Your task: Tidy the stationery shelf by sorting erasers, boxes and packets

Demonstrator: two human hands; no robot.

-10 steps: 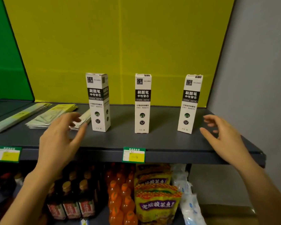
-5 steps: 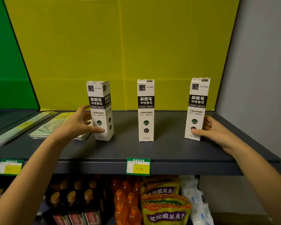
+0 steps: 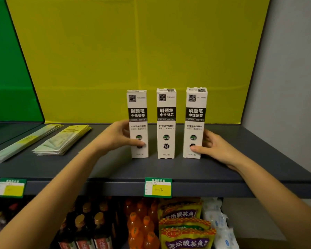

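Note:
Three tall white refill boxes with black labels stand upright in a close row on the dark grey shelf (image 3: 223, 173). My left hand (image 3: 118, 136) grips the left box (image 3: 137, 105) low down, thumb across its front. My right hand (image 3: 214, 148) grips the right box (image 3: 196, 105) near its base, thumb on the front. The middle box (image 3: 166, 123) stands untouched between them, with narrow gaps on both sides.
A stack of flat yellow-green packets (image 3: 65, 139) and a longer packet pile (image 3: 23, 142) lie on the shelf's left part. Price tags (image 3: 158, 187) hang on the front edge. Bottles and snack bags fill the shelf below. A grey wall bounds the right.
Both hands closed on the outer boxes and slid them inward, so the three boxes now stand close together. The camera view moved closer to the shelf.

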